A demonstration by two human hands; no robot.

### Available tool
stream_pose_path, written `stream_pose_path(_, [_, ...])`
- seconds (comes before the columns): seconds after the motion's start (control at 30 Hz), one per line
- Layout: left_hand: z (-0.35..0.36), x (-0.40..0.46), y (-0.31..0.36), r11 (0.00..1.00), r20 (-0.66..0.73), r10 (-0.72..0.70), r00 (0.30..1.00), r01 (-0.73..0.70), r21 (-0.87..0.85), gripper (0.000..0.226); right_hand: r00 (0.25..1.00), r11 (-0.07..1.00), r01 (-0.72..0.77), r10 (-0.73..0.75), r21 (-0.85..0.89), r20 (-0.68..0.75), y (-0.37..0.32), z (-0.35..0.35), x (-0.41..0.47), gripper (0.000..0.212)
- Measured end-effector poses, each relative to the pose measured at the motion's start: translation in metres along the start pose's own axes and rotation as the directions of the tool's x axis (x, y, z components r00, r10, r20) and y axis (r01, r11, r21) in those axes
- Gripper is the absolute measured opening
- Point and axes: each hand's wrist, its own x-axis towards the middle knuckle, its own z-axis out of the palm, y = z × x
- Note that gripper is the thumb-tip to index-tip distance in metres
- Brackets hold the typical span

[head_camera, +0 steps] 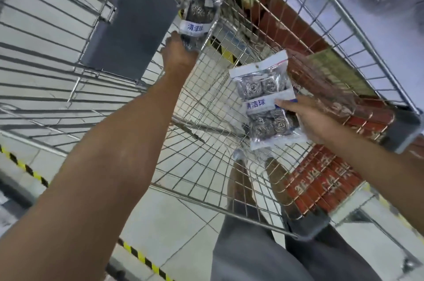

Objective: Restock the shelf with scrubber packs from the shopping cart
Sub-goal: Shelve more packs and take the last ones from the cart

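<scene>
Steel wire fills our view: we look down into a cart [229, 134] whose mesh basket spreads from the left edge to the right. At far left, yellow-and-black tape [23, 166] runs along the pale floor beneath the cart's side. Just right of that, a grey flap [130, 26] stands against the wire at the cart's far end.

Our left hand [179, 53] reaches up over the basket, fingers curled round the lower end of one pack [197, 17]. That pack stands nearly upright, its white header card topmost and a white label with blue characters across its middle; steel scrubbers show through the clear bag.

Further right, our right hand [307, 120] grips a second pack [266, 101] at its right edge, thumb pressed on the white label band and fingers hidden behind. It hangs above the basket, header tilted up and away, with coiled scrubbers above and below the band.

Below, between the arms, our grey trousers [252, 253] show beyond the cart's near rim. At right, red cartons [321, 184] lie under the wire.
</scene>
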Motion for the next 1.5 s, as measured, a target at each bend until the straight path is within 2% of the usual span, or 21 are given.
stream_pose_path(0.13, [0.012,0.018,-0.005,0.998,0.012,-0.060,0.998,0.060,-0.030,0.064,0.998,0.995,-0.045,0.049,0.088,-0.034,0.005,0.009,-0.004,0.044])
stream_pose_path(0.2, [0.011,0.018,0.000,0.996,0.010,-0.081,0.997,0.081,-0.036,0.058,0.997,0.991,-0.060,0.064,0.116,-0.032,0.010,0.011,-0.005,0.040])
stream_pose_path(0.33, [0.006,0.011,0.007,0.991,-0.063,-0.118,0.991,0.114,-0.067,0.014,0.996,0.983,-0.069,0.079,0.173,-0.050,0.014,0.016,-0.013,0.034])
stream_pose_path(0.47, [-0.002,-0.002,0.003,0.992,-0.112,-0.110,0.988,0.103,-0.066,0.021,0.992,0.968,-0.061,0.085,0.244,-0.089,0.015,0.019,-0.025,0.025])
stream_pose_path(0.57, [-0.009,-0.022,0.003,0.995,-0.097,-0.046,0.994,0.037,-0.092,0.015,0.993,0.964,-0.047,0.074,0.261,-0.094,0.011,0.023,-0.043,0.020])
stream_pose_path(0.67, [-0.024,-0.050,0.000,0.950,-0.003,-0.074,0.997,0.069,-0.305,0.022,0.993,0.951,-0.044,0.076,0.306,-0.093,0.009,0.023,-0.064,0.027])
stream_pose_path(0.77, [-0.043,-0.082,-0.003,0.849,0.202,-0.125,0.971,0.210,-0.485,0.029,0.993,0.934,-0.067,0.095,0.350,-0.065,-0.003,0.022,-0.092,0.054])
stream_pose_path(0.83, [-0.058,-0.107,-0.003,0.794,0.307,-0.105,0.946,0.266,-0.547,0.034,0.992,0.930,-0.074,0.105,0.360,-0.068,-0.012,0.022,-0.118,0.069])
stream_pose_path(0.9, [-0.075,-0.137,-0.001,0.745,0.394,-0.068,0.917,0.309,-0.591,0.031,0.992,0.924,-0.049,0.088,0.379,-0.086,-0.024,0.019,-0.147,0.067])
stream_pose_path(1.0, [-0.104,-0.188,0.012,0.645,0.495,-0.003,0.869,0.380,-0.663,0.038,0.989,0.931,-0.011,0.065,0.365,-0.136,-0.033,0.008,-0.190,0.091])
stream_pose_path(1.07, [-0.117,-0.224,0.023,0.619,0.520,0.052,0.852,0.382,-0.687,0.050,0.988,0.905,0.040,0.028,0.423,-0.153,-0.034,-0.003,-0.215,0.075])
stream_pose_path(1.13, [-0.127,-0.256,0.038,0.604,0.531,0.110,0.841,0.367,-0.707,0.060,0.985,0.879,0.079,0.004,0.471,-0.172,-0.038,-0.011,-0.243,0.047])
stream_pose_path(1.2, [-0.134,-0.289,0.052,0.588,0.552,0.174,0.815,0.364,-0.723,0.062,0.978,0.843,0.141,-0.039,0.519,-0.203,-0.038,-0.022,-0.269,0.019])
stream_pose_path(1.23, [-0.136,-0.305,0.057,0.586,0.576,0.204,0.792,0.373,-0.719,0.059,0.974,0.833,0.170,-0.061,0.526,-0.218,-0.036,-0.028,-0.280,0.016])
stream_pose_path(1.33, [-0.141,-0.354,0.080,0.599,0.615,0.276,0.739,0.368,-0.711,0.047,0.962,0.818,0.234,-0.119,0.525,-0.244,-0.023,-0.051,-0.314,0.032])
stream_pose_path(1.4, [-0.139,-0.384,0.094,0.609,0.647,0.269,0.714,0.394,-0.688,0.044,0.954,0.811,0.267,-0.144,0.521,-0.264,-0.009,-0.069,-0.337,0.044])
stream_pose_path(1.5, [-0.124,-0.425,0.110,0.619,0.702,0.218,0.678,0.459,-0.637,0.054,0.944,0.775,0.296,-0.150,0.558,-0.293,0.023,-0.099,-0.371,0.047])
